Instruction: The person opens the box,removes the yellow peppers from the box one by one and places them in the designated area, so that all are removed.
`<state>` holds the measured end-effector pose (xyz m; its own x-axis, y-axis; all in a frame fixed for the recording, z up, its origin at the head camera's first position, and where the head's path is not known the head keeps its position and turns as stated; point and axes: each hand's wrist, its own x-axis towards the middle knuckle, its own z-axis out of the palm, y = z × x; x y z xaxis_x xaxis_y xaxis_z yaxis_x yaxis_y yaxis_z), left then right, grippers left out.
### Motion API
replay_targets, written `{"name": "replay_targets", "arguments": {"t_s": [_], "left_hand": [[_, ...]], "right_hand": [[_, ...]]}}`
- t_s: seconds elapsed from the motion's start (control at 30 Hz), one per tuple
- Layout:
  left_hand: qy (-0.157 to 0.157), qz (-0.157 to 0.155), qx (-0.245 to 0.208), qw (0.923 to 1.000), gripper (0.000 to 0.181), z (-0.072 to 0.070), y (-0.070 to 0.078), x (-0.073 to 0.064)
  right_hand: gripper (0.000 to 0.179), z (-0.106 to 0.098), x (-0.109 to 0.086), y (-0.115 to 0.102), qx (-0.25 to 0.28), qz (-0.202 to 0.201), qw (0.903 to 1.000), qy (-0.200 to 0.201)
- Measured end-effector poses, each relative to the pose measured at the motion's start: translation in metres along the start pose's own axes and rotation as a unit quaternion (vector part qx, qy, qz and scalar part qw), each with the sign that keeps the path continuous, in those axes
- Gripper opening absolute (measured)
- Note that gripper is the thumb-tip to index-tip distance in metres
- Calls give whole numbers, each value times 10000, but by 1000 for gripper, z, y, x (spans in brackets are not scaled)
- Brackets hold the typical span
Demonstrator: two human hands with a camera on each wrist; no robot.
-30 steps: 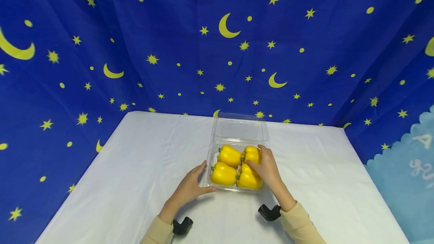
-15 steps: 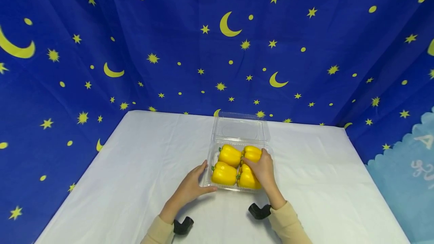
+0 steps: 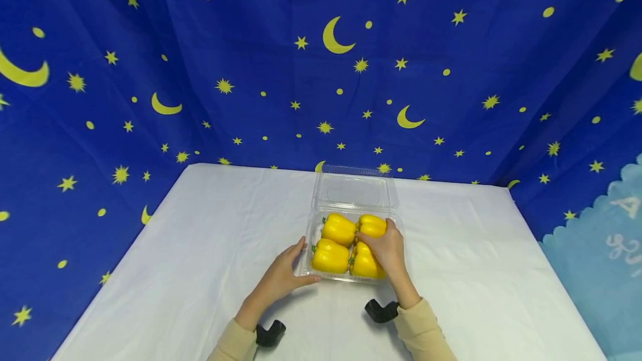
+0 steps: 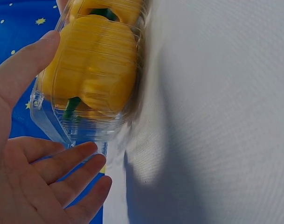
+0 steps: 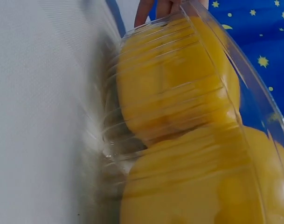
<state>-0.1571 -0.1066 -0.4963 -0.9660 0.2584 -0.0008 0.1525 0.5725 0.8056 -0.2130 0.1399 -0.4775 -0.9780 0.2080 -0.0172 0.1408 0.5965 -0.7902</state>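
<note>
Several yellow bell peppers sit two by two in a clear plastic clamshell box (image 3: 338, 279), whose lid (image 3: 356, 189) lies folded back. My right hand (image 3: 388, 247) reaches over the right side and grips the back right bell pepper (image 3: 372, 225) between thumb and fingers. Below that hand the front right bell pepper (image 3: 366, 264) is partly covered. On the left, my left hand (image 3: 281, 276) rests at the box's front left corner, fingers extended, near the front left bell pepper (image 3: 330, 257). In the left wrist view its thumb (image 4: 44, 49) touches the box edge. The back left bell pepper (image 3: 338, 229) is untouched.
A white cloth (image 3: 225, 227) covers the table. Behind and at the sides hangs a blue curtain (image 3: 271, 71) with yellow moons and stars. A light blue cloth (image 3: 597, 261) hangs at the right. Black wrist mounts (image 3: 271, 334) sit under both wrists.
My right hand has shifted slightly left, and its fingers have closed in on the back right bell pepper. The left hand and the box have stayed in place.
</note>
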Motion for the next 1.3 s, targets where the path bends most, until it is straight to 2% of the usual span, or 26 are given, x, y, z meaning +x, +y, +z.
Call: {"name": "replay_targets", "arguments": {"t_s": [0.2,0.33,0.67,0.83,1.3], "left_hand": [[-14,-46,-19,10000,100,0,0,-1],[-34,-24,-45,10000,100,0,0,0],[-37,95,-95,9999,99,-1,0,1],[-23,36,-77,10000,99,-1,0,-1],[0,44,-35,10000,99,1,-1,-1]], "right_hand": [[85,1,-2,-3,140,-281,9983,485],[85,-7,-5,-11,356,-380,9959,745],[83,-48,-15,-34,779,-397,9931,780],[83,-56,-15,-35,788,-459,9924,824],[84,-76,-14,-35,778,-501,9877,1260]]}}
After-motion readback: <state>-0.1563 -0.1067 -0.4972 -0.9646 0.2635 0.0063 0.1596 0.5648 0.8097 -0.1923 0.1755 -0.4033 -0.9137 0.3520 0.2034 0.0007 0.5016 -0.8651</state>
